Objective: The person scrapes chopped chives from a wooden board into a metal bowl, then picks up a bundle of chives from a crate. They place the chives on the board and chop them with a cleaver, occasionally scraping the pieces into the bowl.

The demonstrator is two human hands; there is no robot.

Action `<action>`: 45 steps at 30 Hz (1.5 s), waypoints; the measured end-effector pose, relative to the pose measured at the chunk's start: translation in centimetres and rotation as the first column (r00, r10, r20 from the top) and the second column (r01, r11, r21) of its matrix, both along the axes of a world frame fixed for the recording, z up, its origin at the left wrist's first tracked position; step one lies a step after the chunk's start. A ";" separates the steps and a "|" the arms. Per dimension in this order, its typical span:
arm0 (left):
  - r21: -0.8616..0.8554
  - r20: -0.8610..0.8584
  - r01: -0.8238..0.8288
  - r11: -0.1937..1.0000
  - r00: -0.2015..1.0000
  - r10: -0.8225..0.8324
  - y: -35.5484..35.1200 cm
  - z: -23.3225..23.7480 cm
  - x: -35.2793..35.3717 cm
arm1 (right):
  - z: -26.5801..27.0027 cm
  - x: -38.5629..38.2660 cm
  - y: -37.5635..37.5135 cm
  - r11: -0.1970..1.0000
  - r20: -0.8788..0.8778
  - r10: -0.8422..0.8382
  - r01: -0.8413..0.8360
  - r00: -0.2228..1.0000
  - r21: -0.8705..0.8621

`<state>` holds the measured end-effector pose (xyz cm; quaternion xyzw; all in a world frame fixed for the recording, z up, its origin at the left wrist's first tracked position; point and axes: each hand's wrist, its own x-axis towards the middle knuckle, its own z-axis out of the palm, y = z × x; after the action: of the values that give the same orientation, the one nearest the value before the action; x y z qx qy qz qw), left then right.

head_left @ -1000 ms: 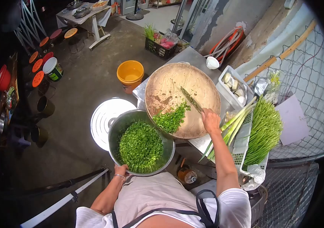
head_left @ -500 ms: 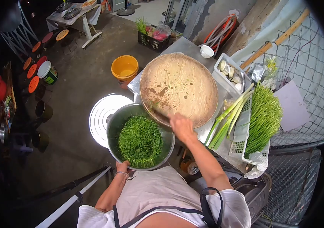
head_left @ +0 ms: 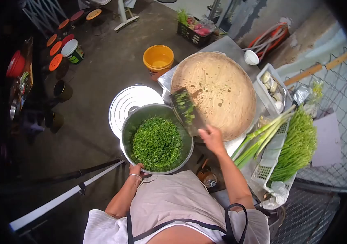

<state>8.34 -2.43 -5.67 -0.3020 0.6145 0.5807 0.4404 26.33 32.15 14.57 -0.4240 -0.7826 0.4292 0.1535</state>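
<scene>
A large metal pot (head_left: 189,151) of chopped greens (head_left: 157,143) sits in front of my body. My left hand (head_left: 137,170) is closed on the pot's near left rim. In my right hand (head_left: 211,137) is a wide cleaver (head_left: 186,109), its flat blade carrying bits of chopped greens. The blade lies over the left edge of the round wooden chopping board (head_left: 222,93), beside the pot's upper right rim. Small green scraps dot the board.
Behind the pot is a white round lid (head_left: 130,101). An orange bucket (head_left: 158,61) stands beyond it. To the right are long leeks (head_left: 259,136), a basket of green stalks (head_left: 293,150), a white bin (head_left: 281,91) and a white bowl (head_left: 251,57).
The cleaver has tilted so that its flat face with greens shows, and my right hand has moved right relative to the pot. The whole view has shifted.
</scene>
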 end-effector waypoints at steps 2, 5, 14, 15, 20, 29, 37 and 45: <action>0.017 0.002 -0.070 0.997 0.998 0.070 -1.0 -0.4 0.6 | 0.8 1.2 2.8 0.932 -0.049 -0.176 0.150 0.983 -0.329; -0.033 0.032 -0.213 0.977 0.976 0.214 -2.7 -2.8 1.0 | -1.4 3.9 6.9 0.872 -0.156 -0.289 0.192 0.944 -0.451; -0.082 -0.027 -0.239 0.968 0.971 0.237 1.3 -10.0 -8.2 | -4.9 4.9 12.4 0.700 -0.081 -0.568 0.429 0.819 -0.571; -0.042 -0.041 -0.252 0.967 0.967 0.250 2.8 -10.5 -9.5 | -5.0 4.7 13.0 0.684 -0.072 -0.592 0.453 0.803 -0.571; 0.009 0.007 -0.261 0.965 0.965 0.261 8.5 -14.3 -15.4 | -4.8 3.4 14.3 0.594 -0.097 -0.710 0.518 0.698 -0.616; -0.079 0.153 -0.227 0.971 0.960 0.236 9.3 -21.3 -18.9 | -5.4 3.7 13.3 0.649 -0.116 -0.690 0.540 0.714 -0.535; -0.070 0.363 -0.291 0.954 0.883 0.296 7.6 -23.2 -16.7 | -4.1 2.7 12.8 0.735 -0.082 -0.626 0.551 0.776 -0.394; 0.036 0.393 0.198 0.980 0.898 -0.196 5.0 -18.1 -19.2 | -7.7 7.7 15.5 0.743 -0.057 -0.648 0.646 0.760 0.174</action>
<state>-10.85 2.52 -23.77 -0.3501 0.5418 0.4590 0.6108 33.99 47.61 6.84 -0.6545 -0.6235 0.2742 0.3282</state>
